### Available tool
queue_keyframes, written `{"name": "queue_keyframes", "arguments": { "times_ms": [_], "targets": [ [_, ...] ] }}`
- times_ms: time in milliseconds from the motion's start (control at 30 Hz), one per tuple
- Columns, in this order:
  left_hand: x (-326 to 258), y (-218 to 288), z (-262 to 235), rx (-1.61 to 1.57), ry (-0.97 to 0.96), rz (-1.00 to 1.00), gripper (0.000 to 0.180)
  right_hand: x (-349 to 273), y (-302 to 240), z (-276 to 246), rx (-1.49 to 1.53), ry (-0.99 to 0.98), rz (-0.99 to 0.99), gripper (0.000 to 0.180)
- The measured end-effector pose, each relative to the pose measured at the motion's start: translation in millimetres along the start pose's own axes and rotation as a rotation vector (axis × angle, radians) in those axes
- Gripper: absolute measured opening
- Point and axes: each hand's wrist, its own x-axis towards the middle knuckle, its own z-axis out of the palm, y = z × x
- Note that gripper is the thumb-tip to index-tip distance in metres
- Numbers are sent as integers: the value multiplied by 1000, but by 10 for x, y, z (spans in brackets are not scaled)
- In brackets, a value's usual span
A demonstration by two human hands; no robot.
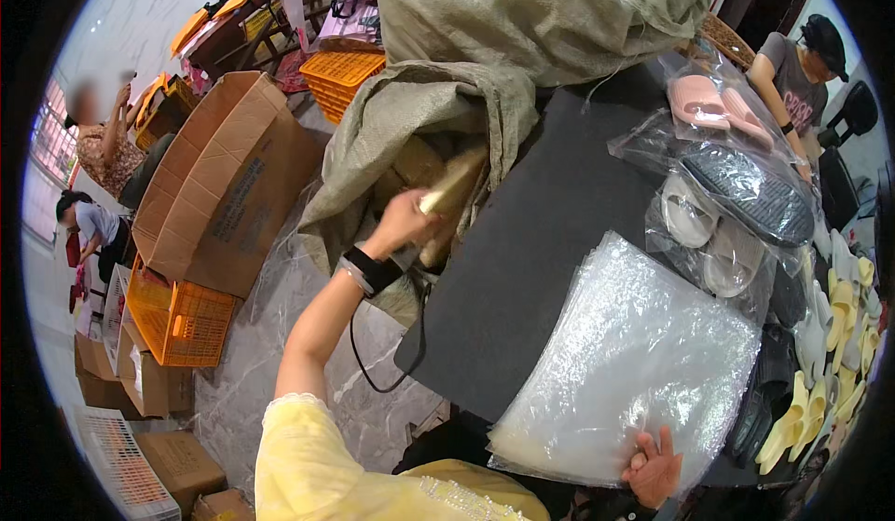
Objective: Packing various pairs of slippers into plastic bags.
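Dark table (522,269) under clear bags (625,363)

A stack of plastic bags (634,363) lies on the worktop (531,241); bagged slippers (736,195) behind it, a sack (438,130) to the left.

Marbled floor (280,353), orange crates (182,321), cardboard boxes (219,181).

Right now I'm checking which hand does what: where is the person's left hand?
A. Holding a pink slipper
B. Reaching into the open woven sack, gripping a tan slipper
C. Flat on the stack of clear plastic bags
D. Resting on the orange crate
B: the left hand grips a tan slipper at the mouth of the woven sack, while the right hand holds the edge of the clear plastic bags.
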Motion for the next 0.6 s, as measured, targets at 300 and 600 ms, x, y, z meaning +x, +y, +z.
{"name": "queue_keyframes", "arguments": {
  "times_ms": [300,600],
  "targets": [
    [-965,1529,-1490,131,-18,139,31,91,13,52,27,-75,-8,53],
    [-1022,2629,-1351,-97,384,961,31,69,-9,65,-59,-71,-10,51]
  ]
}}
